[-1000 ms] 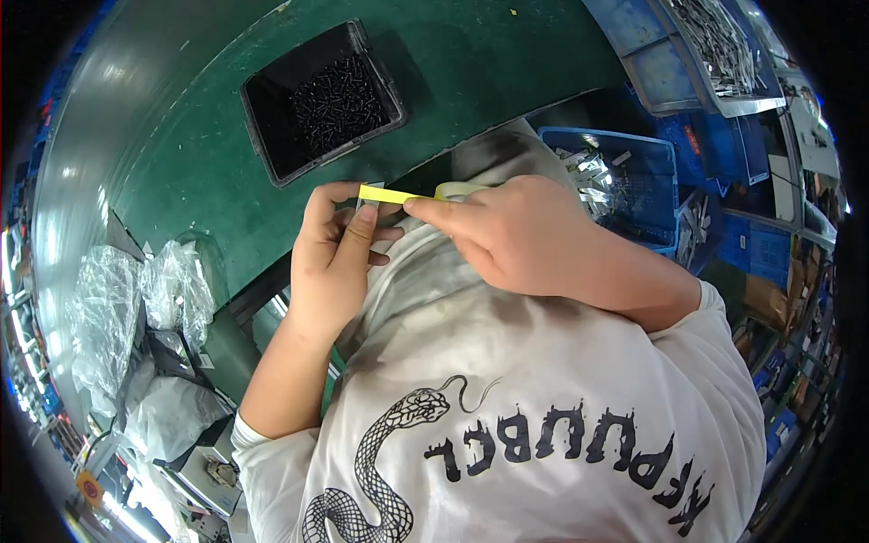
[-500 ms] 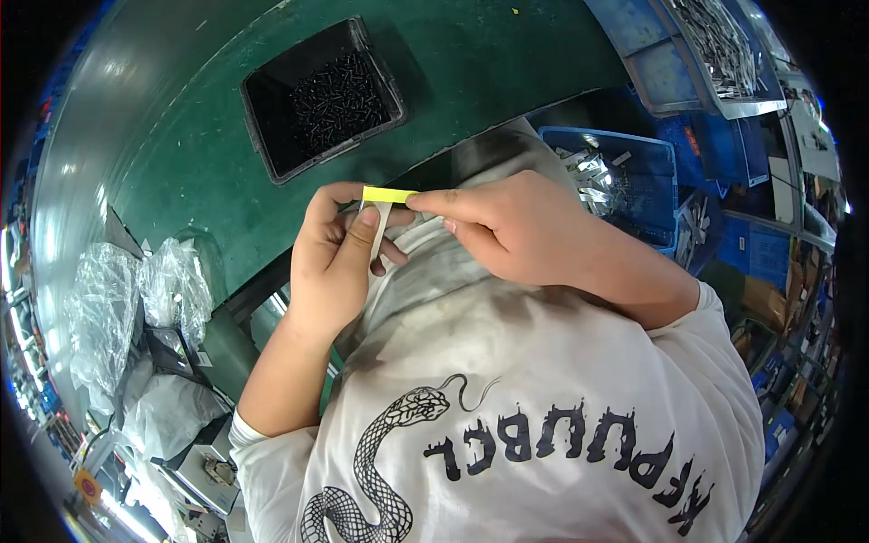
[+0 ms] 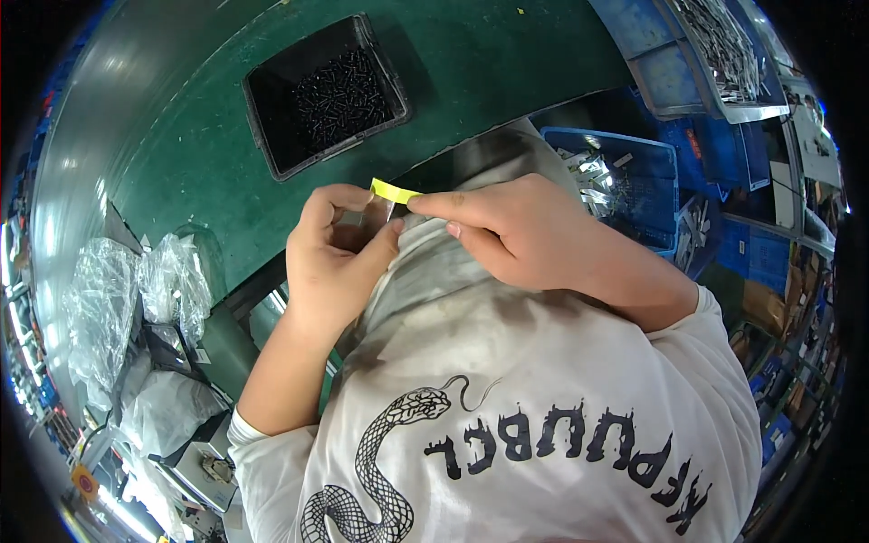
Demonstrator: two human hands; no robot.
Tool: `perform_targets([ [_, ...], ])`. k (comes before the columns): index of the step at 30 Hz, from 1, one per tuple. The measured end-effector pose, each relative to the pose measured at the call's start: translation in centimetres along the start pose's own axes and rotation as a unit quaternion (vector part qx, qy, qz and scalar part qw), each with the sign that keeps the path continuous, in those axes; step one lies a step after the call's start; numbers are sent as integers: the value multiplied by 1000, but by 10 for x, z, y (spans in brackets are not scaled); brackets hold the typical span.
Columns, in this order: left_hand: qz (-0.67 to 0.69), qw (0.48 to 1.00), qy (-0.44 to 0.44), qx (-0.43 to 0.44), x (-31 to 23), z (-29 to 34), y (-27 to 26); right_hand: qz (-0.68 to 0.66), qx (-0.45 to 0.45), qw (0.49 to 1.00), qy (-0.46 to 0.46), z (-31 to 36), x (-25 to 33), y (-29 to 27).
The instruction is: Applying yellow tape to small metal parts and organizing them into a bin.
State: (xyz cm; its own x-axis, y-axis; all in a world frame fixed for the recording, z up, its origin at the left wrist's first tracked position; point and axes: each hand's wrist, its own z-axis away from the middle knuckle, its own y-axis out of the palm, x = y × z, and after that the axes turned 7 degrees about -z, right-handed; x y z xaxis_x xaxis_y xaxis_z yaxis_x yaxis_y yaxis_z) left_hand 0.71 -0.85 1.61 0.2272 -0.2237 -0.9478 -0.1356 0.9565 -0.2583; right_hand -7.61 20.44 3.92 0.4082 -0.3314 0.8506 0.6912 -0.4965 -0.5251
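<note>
A bright yellow strip (image 3: 395, 193) spans the space between my two hands, above my lap. Its left end sits at the fingers of my left hand (image 3: 317, 258), which are closed around a small shiny, pale piece (image 3: 380, 212) just under the strip. Much of that piece is covered by fingers, so its kind is unclear. The thumb of my left hand lies along the piece's near side. My right hand (image 3: 529, 226) pinches the right end of the yellow strip, index finger stretched along it and thumb tucked below.
On the green table (image 3: 480, 63) stands a black bin (image 3: 387, 68) of small black cylindrical parts. To the right are a blue crate (image 3: 656, 172) with shiny pieces and a raised blue bin (image 3: 659, 77) of metal parts. Clear plastic bags (image 3: 95, 312) lie at left.
The yellow strip now slants down to the right instead of lying level. My left thumb has shifted right and down, and the pale piece has turned in my left fingers. My right hand barely moved.
</note>
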Motion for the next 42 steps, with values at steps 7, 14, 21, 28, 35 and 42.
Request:
perform_targets([
  [7, -130, 988, 78, -13, 8, -1, -4, 49, -24, 998, -28, 1, -2, -2],
  [14, 76, 995, 45, 34, 4, -1, -5, 50, -41, 997, -37, 1, -5, -2],
  [21, 56, 993, 106, 16, 10, 0, -3, 51, -28, 998, -26, 0, -2, -4],
  [28, 82, 990, 114, 26, 11, 2, -3, 39, -26, 999, -22, -1, -2, -5],
  [35, 136, 986, 88, 39, 15, 1, -4, 11, -13, 999, -34, -3, -9, -4],
  [42, 285, 957, 4, 54, 4, -3, 1, 100, 11, 988, -118, -1, -11, -13],
])
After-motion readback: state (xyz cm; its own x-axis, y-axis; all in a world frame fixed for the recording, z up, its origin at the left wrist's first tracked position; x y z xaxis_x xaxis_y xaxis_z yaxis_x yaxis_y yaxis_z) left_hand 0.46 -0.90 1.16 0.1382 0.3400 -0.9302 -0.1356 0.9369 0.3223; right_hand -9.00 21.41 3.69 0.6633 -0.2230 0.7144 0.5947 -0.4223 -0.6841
